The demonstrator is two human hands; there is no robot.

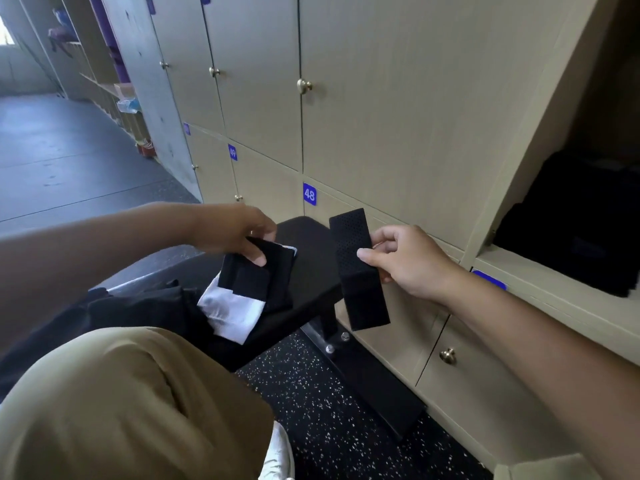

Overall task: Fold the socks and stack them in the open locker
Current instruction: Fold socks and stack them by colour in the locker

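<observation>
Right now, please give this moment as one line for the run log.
right hand: pinches folded black sock in air | left hand: grips black sock on bench | open locker: dark stack inside

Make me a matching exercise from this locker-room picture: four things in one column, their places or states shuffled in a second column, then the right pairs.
Things
1. folded black sock
2. white sock
3. open locker
4. label 48

Places or states
A. on a closed locker door
B. lying on the black bench, partly under a black sock
C. at the right, dark folded items inside
D. pinched in the right hand, held in the air

The left hand rests its fingers on the black sock over the white one.

Pairs: 1-D, 2-B, 3-C, 4-A
</observation>
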